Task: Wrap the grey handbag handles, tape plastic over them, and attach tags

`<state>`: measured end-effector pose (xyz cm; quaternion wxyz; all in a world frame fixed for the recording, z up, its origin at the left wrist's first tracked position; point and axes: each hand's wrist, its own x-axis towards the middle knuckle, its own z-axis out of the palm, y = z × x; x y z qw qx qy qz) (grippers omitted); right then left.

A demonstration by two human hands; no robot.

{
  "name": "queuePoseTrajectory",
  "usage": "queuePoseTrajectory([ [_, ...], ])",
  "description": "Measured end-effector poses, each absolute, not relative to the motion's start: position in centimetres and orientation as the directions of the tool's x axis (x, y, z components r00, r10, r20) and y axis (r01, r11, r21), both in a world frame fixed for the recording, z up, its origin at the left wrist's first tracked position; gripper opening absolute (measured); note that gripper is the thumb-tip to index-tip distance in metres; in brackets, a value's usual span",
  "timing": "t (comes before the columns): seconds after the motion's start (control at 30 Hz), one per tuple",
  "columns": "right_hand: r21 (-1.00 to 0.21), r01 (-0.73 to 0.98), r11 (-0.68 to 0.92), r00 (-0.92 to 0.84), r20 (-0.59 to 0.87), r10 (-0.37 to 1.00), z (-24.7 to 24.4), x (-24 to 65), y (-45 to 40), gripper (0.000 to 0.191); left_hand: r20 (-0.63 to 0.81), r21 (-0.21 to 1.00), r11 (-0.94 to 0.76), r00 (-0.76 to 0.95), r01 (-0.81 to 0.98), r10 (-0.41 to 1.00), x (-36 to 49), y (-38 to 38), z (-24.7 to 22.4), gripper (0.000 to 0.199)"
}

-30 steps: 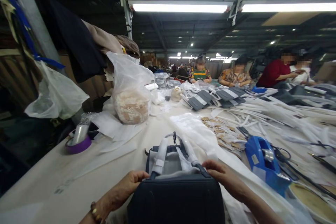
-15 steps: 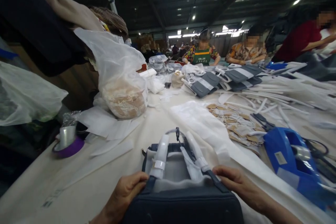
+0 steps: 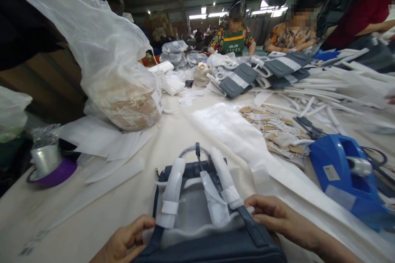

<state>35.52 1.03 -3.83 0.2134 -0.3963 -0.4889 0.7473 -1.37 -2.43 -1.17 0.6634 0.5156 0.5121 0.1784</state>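
Note:
A dark blue handbag (image 3: 216, 247) lies in front of me at the bottom of the head view, its far part spread open over a pale lining sheet. White wrapping covers both of its handles, and a thin strap loops beyond them. My left hand (image 3: 126, 236) grips the bag's left edge near the foot of the left wrapped handle (image 3: 173, 185), thumb and fingers bent. At the right edge, my right hand (image 3: 274, 215) pinches the bag beside the right wrapped handle (image 3: 222, 170). The undersides of both hands are partly hidden.
A blue tape dispenser (image 3: 345, 172) stands at the right, near a heap of brown and white tags (image 3: 274, 133). On the left are a purple tape roll (image 3: 57, 172), white sheets (image 3: 92, 137) and a plastic-wrapped bundle (image 3: 129, 109). Several grey bags (image 3: 237, 80) lie farther back, before co-workers.
The view has tilted down and shifted right. The bag's open part shows more fully, and my left hand sits lower and farther left in view. Both hands stay at the bag's sides.

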Motion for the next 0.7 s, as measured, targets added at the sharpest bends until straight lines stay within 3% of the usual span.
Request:
queuePoseTrajectory([
  [0.07, -0.87, 0.071, -0.488, -0.645, -0.413, 0.643, -3.7, 35.6, 1.2, 0.037, -0.5, 0.861, 0.387, 0.41, 0.33, 0.763, -0.9, -2.3, -0.8, 0.028],
  [0.17, -0.887, 0.089, -0.453, -0.646, -0.397, 0.652, -3.9, 35.9, 1.3, 0.033, -0.451, 0.869, 0.297, 0.385, 0.395, 0.805, -0.6, -2.3, -0.4, 0.023],
  [0.33, -0.966, 0.232, -0.116, -0.618, -0.238, 0.749, -4.6, 36.5, 1.1, 0.037, -0.17, 0.875, -0.038, 0.38, 0.482, 0.909, -0.1, -2.4, 0.1, 0.024],
  [0.43, -0.948, 0.316, 0.047, -0.628, -0.172, 0.759, -5.0, 36.6, 0.6, 0.043, -0.076, 0.884, -0.113, 0.377, 0.454, 0.923, 0.3, -2.3, 0.1, 0.025],
  [0.7, -0.898, 0.42, 0.132, -0.574, -0.151, 0.805, -4.2, 36.1, -0.2, 0.036, -0.294, 0.882, 0.085, 0.401, 0.463, 0.868, -0.9, -3.0, -0.4, 0.022],
])
